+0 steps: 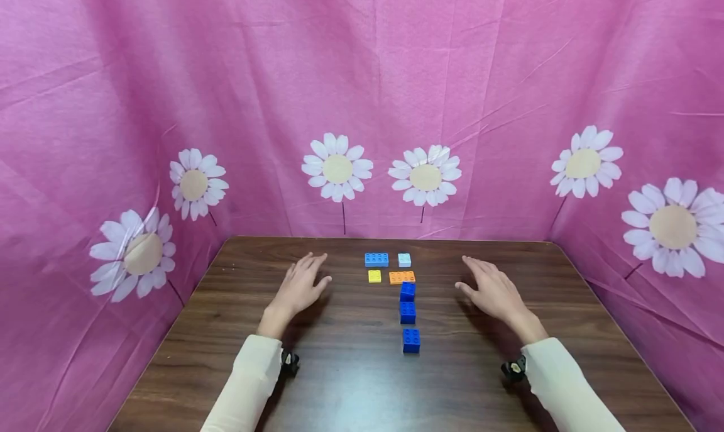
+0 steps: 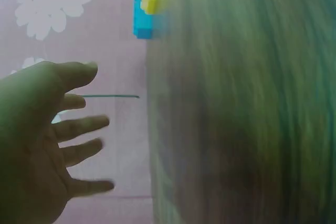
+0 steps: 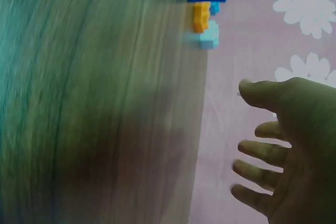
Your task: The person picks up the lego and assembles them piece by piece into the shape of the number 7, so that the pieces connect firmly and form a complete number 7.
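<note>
Toy building bricks lie between my two hands in the head view. At the back are a long blue brick [image 1: 376,260] and a small light-blue brick [image 1: 404,260]. In front of them sit a yellow brick [image 1: 374,276] and an orange brick [image 1: 402,278]. Three dark blue bricks, the nearest one [image 1: 411,341] apart from the others, run toward me in a rough line. My left hand [image 1: 300,285] is left of the bricks, fingers spread and holding nothing. On the other side my right hand [image 1: 493,288] likewise has its fingers extended, with nothing in it.
The bricks stand on a dark wooden table [image 1: 351,388]. A pink cloth [image 1: 362,73] printed with white daisies hangs behind it and along both sides. Dark wrist cameras are strapped at both cuffs, the left camera [image 1: 290,363] and the right camera [image 1: 513,369].
</note>
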Available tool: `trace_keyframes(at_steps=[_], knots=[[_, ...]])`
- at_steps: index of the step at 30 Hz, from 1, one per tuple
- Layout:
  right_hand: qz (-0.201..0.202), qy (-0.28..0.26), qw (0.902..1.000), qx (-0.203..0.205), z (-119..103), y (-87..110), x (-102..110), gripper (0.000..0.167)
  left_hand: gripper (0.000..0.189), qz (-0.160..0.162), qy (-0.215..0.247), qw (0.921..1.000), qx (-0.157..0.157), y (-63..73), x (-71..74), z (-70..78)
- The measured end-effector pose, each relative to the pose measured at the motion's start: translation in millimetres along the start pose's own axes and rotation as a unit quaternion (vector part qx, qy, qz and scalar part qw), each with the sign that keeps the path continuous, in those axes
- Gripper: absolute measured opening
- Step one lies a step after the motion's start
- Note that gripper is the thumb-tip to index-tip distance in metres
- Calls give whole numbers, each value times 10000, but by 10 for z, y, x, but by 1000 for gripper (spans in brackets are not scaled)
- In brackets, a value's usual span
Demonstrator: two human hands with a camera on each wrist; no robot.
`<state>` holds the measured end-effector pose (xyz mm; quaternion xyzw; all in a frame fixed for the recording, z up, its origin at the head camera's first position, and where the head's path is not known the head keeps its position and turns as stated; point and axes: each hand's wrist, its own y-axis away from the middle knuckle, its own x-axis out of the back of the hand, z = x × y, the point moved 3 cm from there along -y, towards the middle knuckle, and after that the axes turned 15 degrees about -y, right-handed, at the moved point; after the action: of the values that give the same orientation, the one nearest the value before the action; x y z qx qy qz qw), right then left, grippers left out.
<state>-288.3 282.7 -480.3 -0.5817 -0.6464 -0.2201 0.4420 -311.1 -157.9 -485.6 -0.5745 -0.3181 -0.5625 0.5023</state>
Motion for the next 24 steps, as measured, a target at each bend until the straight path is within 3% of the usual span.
trace_keyframes(at_steps=[3,8,12,16,24], knots=[[90,-181,9998,-57,-92,9,0,62,50,348,254,9990,-73,25,53,103],[118,-539,9985,54,-270,37,-22,49,34,663,864,9940,-113,87,106,332],[117,-768,9969,141,-422,82,-39,36,26,582,1338,9890,-237,130,90,551],[70,-901,9957,193,-570,128,-72,25,11,501,1500,9867,-374,145,54,744],[-191,-1024,9939,354,-802,247,-196,6,3,513,1690,9824,-607,147,-15,976]])
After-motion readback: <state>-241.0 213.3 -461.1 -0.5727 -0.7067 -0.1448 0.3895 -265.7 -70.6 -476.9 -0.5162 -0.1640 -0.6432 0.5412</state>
